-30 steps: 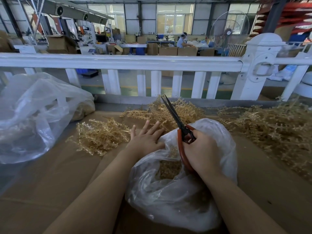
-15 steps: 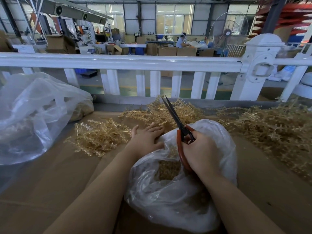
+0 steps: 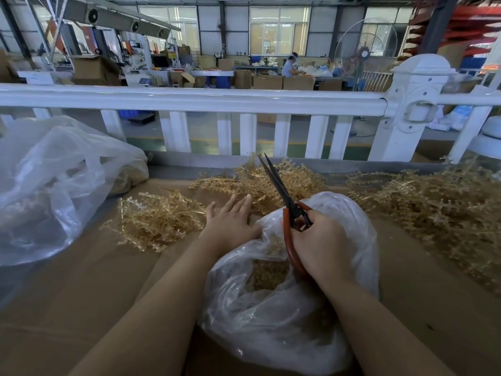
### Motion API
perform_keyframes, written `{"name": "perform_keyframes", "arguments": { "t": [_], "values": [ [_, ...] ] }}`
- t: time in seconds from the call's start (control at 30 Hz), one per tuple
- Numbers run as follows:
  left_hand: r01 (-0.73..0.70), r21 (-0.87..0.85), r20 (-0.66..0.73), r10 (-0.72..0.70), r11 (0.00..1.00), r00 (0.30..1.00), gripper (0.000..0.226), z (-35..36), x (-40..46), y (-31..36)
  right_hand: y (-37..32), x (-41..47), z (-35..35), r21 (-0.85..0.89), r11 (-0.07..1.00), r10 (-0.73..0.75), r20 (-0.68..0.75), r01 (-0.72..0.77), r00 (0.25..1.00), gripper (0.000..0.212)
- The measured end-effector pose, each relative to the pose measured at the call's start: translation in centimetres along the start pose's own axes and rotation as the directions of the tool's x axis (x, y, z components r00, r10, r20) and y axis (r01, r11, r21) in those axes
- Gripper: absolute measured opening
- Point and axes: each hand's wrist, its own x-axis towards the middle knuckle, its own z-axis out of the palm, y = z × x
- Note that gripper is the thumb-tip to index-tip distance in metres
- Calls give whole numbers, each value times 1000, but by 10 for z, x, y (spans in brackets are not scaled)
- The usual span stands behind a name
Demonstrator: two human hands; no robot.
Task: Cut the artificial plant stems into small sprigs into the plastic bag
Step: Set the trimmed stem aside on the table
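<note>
A clear plastic bag [image 3: 273, 316] lies open in front of me, with golden cut sprigs [image 3: 267, 272] inside. My right hand [image 3: 320, 240] grips red-handled scissors [image 3: 287, 204] above the bag's mouth; the dark blades point up and away, slightly parted. My left hand [image 3: 230, 221] lies flat with straight fingers at the bag's left rim, fingertips near a pile of golden plant stems [image 3: 271, 180]. Another stem pile [image 3: 157, 218] lies to its left, and a large heap [image 3: 439, 213] to the right.
The work surface is brown cardboard [image 3: 81, 294]. A second, bigger clear bag [image 3: 51, 185] sits at the left. A white railing [image 3: 206, 101] runs across behind the table, with a thick white post [image 3: 414, 104] at the right. Beyond it is a factory floor with boxes.
My left hand's fingers curled briefly, then straightened and closed together, shifting slightly forward toward the middle stem pile. The right hand and scissors stayed almost still.
</note>
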Motion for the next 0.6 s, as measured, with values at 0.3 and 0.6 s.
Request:
{"name": "perform_keyframes", "arguments": {
  "t": [0.3,0.6],
  "values": [
    [68,-60,-181,-78,996,980,70,-5,-8,2,-4,-1,-3,18,999,-26,6,26,1000,33],
    [69,-115,-265,-98,991,959,49,-5,-13,2,-5,0,-1,42,998,-48,-17,49,999,45]
  ]
}}
